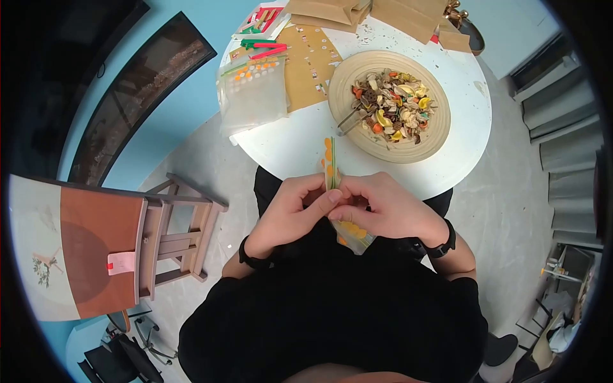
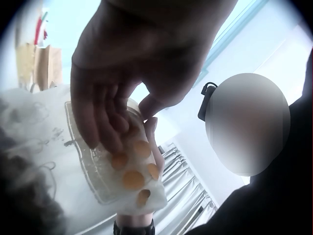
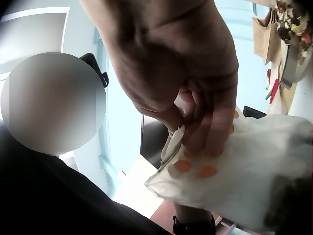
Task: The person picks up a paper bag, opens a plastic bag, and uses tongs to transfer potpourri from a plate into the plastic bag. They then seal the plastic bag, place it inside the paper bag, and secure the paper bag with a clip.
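Both hands meet in front of the body, at the near edge of the round table. Between them is a translucent zip bag (image 1: 355, 235) printed with orange dots. My left hand (image 1: 295, 209) pinches the zip edge between thumb and fingers. From the other side, my right hand (image 1: 391, 205) grips the same edge, the two thumbs close together. In the left wrist view the dotted bag (image 2: 110, 183) hangs below the fingers. The right wrist view has the bag (image 3: 239, 171) spread out under the fingertips, with a dark blurred patch low on it.
A round woven plate (image 1: 437, 140) of mixed dried flowers stands on the white table (image 1: 268, 150), metal tongs (image 1: 348, 121) on its rim. Left of it lie more dotted bags (image 1: 252, 105), a brown sheet (image 1: 313, 57) and red and green sticks (image 1: 265, 48). Paper bags (image 1: 408, 16) stand behind.
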Available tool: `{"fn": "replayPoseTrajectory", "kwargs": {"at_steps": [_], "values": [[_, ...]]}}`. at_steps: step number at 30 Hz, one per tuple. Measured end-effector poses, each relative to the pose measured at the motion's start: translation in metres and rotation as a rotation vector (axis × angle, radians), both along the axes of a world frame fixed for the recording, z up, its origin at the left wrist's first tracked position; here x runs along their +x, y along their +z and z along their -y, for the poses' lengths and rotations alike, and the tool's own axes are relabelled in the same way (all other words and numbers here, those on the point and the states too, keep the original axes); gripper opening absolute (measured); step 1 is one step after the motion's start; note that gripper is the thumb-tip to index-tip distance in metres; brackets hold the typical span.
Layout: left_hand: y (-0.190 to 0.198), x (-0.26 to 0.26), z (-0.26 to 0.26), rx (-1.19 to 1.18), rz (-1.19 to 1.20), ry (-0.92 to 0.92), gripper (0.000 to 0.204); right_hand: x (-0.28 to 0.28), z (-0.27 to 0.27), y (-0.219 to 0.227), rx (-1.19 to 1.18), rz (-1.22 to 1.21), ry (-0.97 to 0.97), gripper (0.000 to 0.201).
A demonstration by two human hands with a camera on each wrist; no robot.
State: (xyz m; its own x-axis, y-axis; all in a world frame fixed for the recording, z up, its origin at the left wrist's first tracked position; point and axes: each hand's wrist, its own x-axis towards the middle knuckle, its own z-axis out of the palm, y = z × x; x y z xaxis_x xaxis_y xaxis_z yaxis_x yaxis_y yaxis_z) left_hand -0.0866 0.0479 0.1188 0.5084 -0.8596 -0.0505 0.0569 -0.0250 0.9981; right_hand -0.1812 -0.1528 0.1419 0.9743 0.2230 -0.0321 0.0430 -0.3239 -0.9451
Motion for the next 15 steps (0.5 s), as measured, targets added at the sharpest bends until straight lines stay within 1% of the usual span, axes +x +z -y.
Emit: {"fn": "replayPoseTrajectory", "kwargs": {"at_steps": [2, 4, 8, 10, 13, 15], "values": [[0.003, 0.005, 0.001, 0.011, -0.024, -0.061, 0.016, 0.001, 0.004, 0.002, -0.015, -0.029, 0.022, 0.023], [0.004, 0.009, -0.004, 0.023, -0.035, -0.137, 0.017, 0.000, 0.005, 0.001, 0.021, -0.025, 0.048, 0.022], [-0.001, 0.010, -0.006, 0.018, 0.054, -0.151, 0.018, 0.001, 0.004, -0.011, 0.066, -0.025, 0.053, 0.020], [-0.008, 0.013, -0.010, 0.038, 0.120, -0.176, 0.019, 0.003, 0.007, -0.010, 0.041, -0.023, 0.068, 0.018], [-0.001, 0.016, -0.012, 0.132, 0.075, -0.210, 0.022, 0.003, 0.013, -0.008, -0.002, -0.040, 0.089, 0.016], [0.005, 0.015, -0.006, 0.125, 0.061, -0.207, 0.022, 0.002, 0.017, -0.008, -0.017, -0.054, 0.096, 0.016]]}}
